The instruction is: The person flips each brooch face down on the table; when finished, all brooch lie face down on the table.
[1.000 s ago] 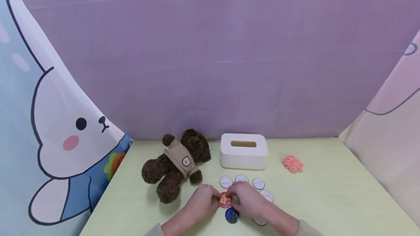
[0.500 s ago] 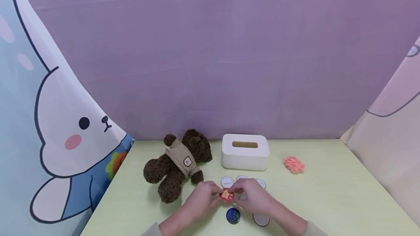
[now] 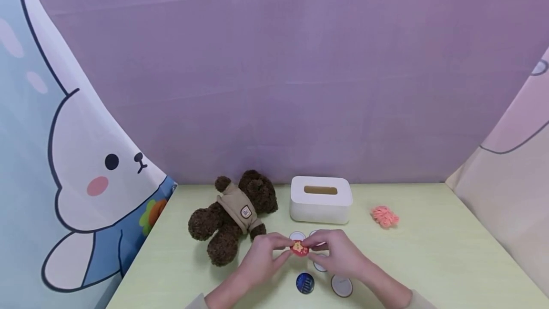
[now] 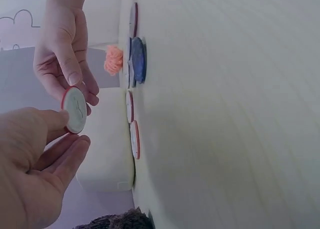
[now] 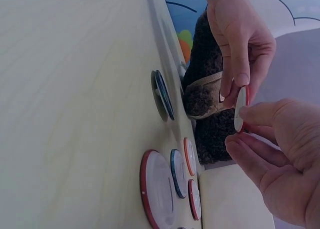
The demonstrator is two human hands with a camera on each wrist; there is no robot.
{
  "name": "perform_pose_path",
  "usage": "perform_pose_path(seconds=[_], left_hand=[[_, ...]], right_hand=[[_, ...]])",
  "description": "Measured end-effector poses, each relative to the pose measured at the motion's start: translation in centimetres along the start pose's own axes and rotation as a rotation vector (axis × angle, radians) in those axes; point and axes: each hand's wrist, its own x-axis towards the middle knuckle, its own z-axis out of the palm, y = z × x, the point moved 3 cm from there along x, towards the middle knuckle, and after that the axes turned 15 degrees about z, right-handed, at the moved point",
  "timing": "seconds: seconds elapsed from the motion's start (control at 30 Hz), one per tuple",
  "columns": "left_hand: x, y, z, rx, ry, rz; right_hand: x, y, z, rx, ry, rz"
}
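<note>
A round red button badge (image 3: 299,248) with a yellow figure on its front is held above the table between both hands. My left hand (image 3: 259,260) pinches its left edge, and my right hand (image 3: 339,254) pinches the right edge. The white back of the badge (image 4: 76,110) faces the left wrist camera, with a pin visible on it. Just below the hands lies a blue badge (image 3: 305,283), face up. Several badges lie with white backs up, such as a large red-rimmed badge (image 5: 158,189); my right hand hides some in the head view.
A brown teddy bear (image 3: 233,211) in a beige top lies to the left. Behind the badges stands a white tissue box (image 3: 320,200). A pink fluffy scrunchie-like thing (image 3: 384,216) lies at the right. A purple cloth (image 3: 300,85) hangs along the table's back edge.
Both hands have lifted the red badge from beside the blue one, moving it slightly away and to the right. It now tilts more, and the other badges stay put.
</note>
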Motion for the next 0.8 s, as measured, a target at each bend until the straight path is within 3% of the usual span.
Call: perform_pose_path(seconds=[0.23,0.43,0.8], left_hand=[[0.27,0.16,-0.26,-0.117,0.158,-0.037],[0.39,0.39,-0.5,-0.159,0.26,-0.064],[0.36,0.33,-0.45,-0.215,0.315,-0.129]], right_hand=[[-0.26,-0.23,0.0,0.077,0.026,0.014],[-0.32,-0.4,0.0,0.1,0.127,-0.018],[-0.39,-0.74,0.17,0.122,0.191,-0.067]])
